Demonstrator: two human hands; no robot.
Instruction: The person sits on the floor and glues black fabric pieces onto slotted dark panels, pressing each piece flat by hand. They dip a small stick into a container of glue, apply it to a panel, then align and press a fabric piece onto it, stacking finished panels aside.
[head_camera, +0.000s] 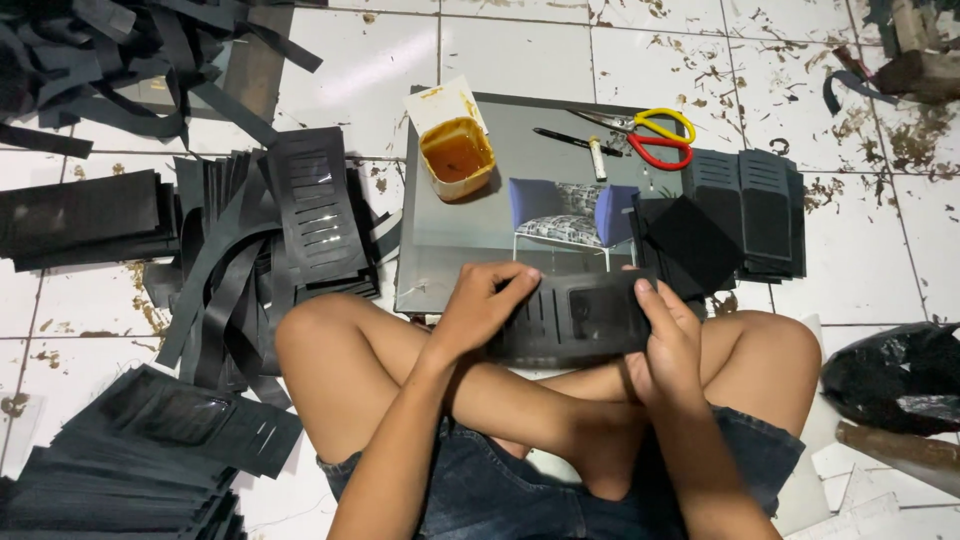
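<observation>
I hold a flat black slotted piece (575, 318) with a clear window over my crossed legs. My left hand (483, 302) grips its left end, fingers curled over the top edge. Its right end is gripped by my right hand (668, 340), thumb on the face. Just beyond it lies a grey board (480, 225) printed with a chair picture. On that board stand a tub of amber glue (457, 156), a black pen (565, 139), a small white tube (597, 158) and red-and-yellow scissors (655, 135).
Stacks of the same black pieces lie at the board's right (745, 213), at left (310, 205) and at bottom left (150, 450). Black strips (130, 60) pile at top left. A black plastic bag (890, 375) sits at right on the stained white tile floor (860, 270).
</observation>
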